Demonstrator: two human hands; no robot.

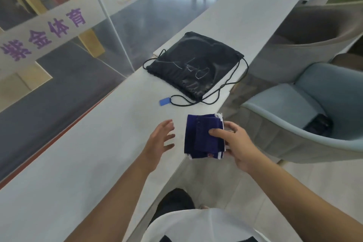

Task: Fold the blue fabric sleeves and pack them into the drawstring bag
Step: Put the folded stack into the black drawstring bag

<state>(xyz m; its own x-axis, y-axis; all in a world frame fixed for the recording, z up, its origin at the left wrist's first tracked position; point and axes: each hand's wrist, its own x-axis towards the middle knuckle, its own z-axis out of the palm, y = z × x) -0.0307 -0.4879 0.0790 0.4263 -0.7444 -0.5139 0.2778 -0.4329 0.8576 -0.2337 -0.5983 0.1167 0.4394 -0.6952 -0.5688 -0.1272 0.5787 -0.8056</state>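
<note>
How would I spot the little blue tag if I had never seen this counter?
Start at the long white counter beside the glass wall, then find the black drawstring bag lying flat on it. The small blue tag lies just past the bag's near left corner, by the looped cord. It is light blue, unlike the dark folded fabric.

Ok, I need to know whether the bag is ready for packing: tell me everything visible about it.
The black drawstring bag lies flat on the white counter, thin shiny fabric, faint pale scribbled marks on its face. Its gathered mouth looks cinched, facing the person, black cords looping out beside a small blue tag. Neither hand touches it.
</note>
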